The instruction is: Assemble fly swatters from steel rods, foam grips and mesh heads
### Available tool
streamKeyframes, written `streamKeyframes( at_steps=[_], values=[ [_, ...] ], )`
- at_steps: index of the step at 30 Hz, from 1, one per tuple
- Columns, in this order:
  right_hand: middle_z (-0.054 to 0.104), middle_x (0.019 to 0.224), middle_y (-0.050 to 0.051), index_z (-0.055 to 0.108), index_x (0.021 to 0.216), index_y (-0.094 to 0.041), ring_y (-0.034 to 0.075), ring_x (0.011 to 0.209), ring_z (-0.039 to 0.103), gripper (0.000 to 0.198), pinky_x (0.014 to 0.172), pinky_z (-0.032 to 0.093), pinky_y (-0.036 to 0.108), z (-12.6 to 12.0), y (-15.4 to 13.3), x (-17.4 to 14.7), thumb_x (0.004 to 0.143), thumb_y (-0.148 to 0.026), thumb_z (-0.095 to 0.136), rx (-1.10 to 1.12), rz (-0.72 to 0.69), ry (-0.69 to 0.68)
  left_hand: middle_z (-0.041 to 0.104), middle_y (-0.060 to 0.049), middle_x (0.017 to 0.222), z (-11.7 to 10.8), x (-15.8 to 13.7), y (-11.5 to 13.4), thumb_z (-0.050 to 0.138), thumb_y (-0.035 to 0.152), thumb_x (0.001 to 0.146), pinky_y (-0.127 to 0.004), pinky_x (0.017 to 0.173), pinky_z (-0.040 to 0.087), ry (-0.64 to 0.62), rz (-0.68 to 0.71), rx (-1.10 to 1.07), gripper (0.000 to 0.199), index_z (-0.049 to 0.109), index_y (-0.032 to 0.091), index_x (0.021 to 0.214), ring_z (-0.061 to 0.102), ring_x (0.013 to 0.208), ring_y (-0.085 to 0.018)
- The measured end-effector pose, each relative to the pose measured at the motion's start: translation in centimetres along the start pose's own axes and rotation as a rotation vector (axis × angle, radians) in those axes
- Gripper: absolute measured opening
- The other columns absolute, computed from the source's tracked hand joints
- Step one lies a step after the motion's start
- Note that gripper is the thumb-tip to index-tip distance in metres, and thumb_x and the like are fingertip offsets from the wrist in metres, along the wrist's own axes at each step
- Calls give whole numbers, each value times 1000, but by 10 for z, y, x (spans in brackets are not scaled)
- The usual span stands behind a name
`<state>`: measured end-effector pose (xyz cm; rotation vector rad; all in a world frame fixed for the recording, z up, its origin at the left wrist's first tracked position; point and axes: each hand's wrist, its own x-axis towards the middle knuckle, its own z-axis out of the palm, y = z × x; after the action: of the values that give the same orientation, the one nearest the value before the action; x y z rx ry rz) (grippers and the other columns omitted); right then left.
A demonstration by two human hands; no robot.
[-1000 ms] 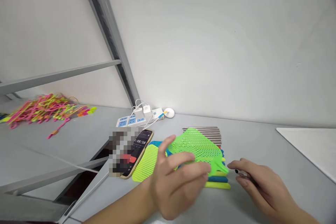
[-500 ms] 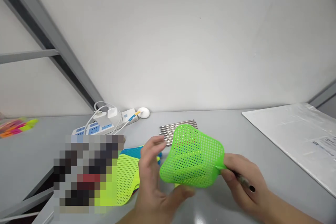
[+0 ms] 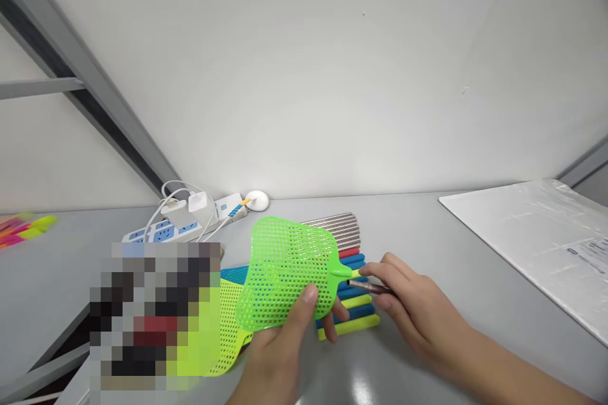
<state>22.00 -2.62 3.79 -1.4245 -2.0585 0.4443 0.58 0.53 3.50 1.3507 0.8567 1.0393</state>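
Note:
My left hand (image 3: 280,354) holds a green perforated fly swatter head (image 3: 292,266), thumb on its face and fingers behind. The head's narrow neck points right, towards my right hand (image 3: 422,313). A thin metal tube (image 3: 373,288) is pinched in my right hand, its hollow end just below the neck and apart from it. Beneath lies a row of several blue, yellow and red grip handles (image 3: 354,325), partly hidden by the swatter head and my fingers. Behind them are several more metal tubes (image 3: 349,228), laid side by side.
Yellow swatter heads (image 3: 230,316) and a blue one (image 3: 234,274) lie to the left, beside a pixelated patch. A power strip (image 3: 161,231) with white chargers and cables stands at the back left. A flat white wrapped package (image 3: 522,228) lies at the right.
The swatter head has moved left and my left hand has closed on it. My right hand has let go of its neck and keeps the metal tube, turned with its open end leftward.

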Motion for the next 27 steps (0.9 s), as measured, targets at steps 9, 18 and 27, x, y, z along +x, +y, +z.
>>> streamKeyframes(
  at_steps=[9, 18, 27],
  values=[
    [51, 87, 1, 56, 118, -24, 9, 55, 49, 28, 52, 41, 24, 1, 4, -1, 102, -27, 33, -151, -60, 26, 67, -5, 78, -5, 1, -10, 48, 38, 96, -38, 88, 48, -45, 11, -114, 37, 68, 21, 70, 63, 82, -22],
    [50, 74, -4, 53, 121, -24, 10, 54, 45, 24, 50, 33, 24, -1, 9, 0, 102, -27, 38, -306, -187, 113, 62, -3, 70, 6, -1, 4, 58, 34, 90, -31, 70, 48, 101, -107, -325, 23, 67, 19, 75, 55, 63, -17],
    [50, 69, -4, 54, 112, -21, 11, 57, 44, 19, 53, 31, 25, -1, 6, 1, 102, -26, 39, -342, -264, 140, 62, -2, 70, 5, -2, 0, 65, 36, 85, -29, 64, 49, 189, -122, -382, 19, 66, 19, 77, 56, 62, -16]
  ],
)
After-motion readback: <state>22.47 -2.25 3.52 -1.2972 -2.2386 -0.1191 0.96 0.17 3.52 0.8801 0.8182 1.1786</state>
